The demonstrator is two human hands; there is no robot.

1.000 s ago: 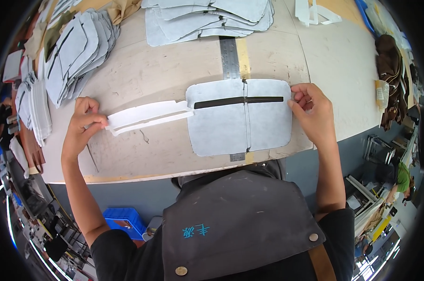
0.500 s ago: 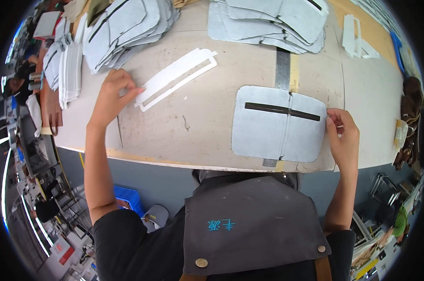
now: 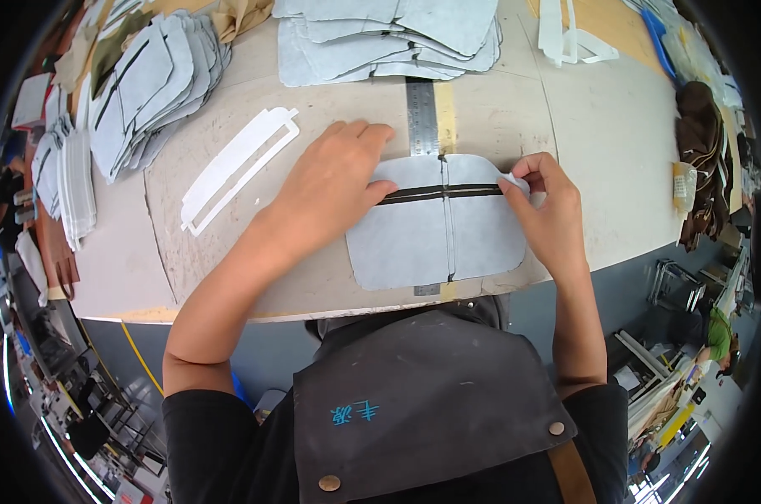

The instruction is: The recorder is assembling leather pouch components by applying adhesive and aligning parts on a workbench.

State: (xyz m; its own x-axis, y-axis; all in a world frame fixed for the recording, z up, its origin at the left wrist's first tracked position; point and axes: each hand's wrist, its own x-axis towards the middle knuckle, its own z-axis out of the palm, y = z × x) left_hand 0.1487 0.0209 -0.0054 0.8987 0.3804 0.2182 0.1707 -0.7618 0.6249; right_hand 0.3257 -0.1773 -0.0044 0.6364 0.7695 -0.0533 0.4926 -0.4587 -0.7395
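Observation:
A pale grey panel (image 3: 406, 244) with rounded corners lies before me, a black-edged slot (image 3: 473, 191) across its upper part and a seam down its middle. Its upper right corner is pinched and slightly lifted by my right hand (image 3: 553, 206), thumb against fingers. My left hand (image 3: 334, 181) rests over the panel's upper left, thumb on the slot's left end and fingers spread away from it. That hand hides the panel's left corner. Left of it lies a white slotted strip template (image 3: 233, 164), untouched.
Behind the panel is a stack of similar grey panels (image 3: 380, 55), with another stack (image 3: 158, 92) at far left. A metal ruler (image 3: 422, 118) runs under the panel. White frame pieces (image 3: 578, 42), a tape roll (image 3: 683, 186) and brown material (image 3: 700, 151) lie to the right.
My left hand has let go of the white template and moved right onto the panel. My right hand now pinches the panel's upper right corner. A pale gap shows along the slot.

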